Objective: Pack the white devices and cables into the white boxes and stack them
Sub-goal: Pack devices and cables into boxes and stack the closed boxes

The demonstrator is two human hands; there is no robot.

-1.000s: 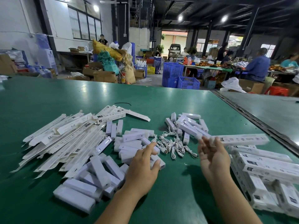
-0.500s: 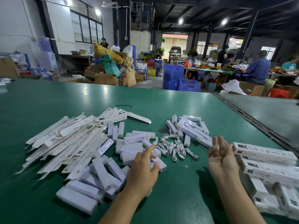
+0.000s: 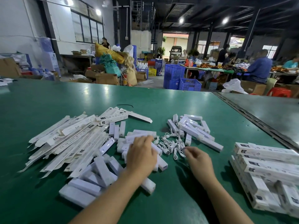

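My left hand [image 3: 142,156] lies palm down on a heap of short white devices [image 3: 100,172] near the table's middle, its blurred fingers spread over one of them. To its right my right hand [image 3: 199,160] hovers low with loosely bent fingers; its fingertips reach the edge of a tangle of white cables [image 3: 171,143], and no cable is clearly pinched. Longer white devices [image 3: 196,130] lie beyond the cables. Flat unfolded white boxes [image 3: 72,139] fan out on the left. Closed white boxes [image 3: 267,165] are stacked at the right.
Everything sits on a green table [image 3: 161,101] with a metal seam [image 3: 252,115] running along its right side. A thin black band [image 3: 125,105] lies farther back. Beyond the table are blue crates [image 3: 174,75], cardboard boxes and people seated at another table.
My right hand let go of a closed box at the right stack and swung left to the cables. My left hand slid forward onto the short devices.
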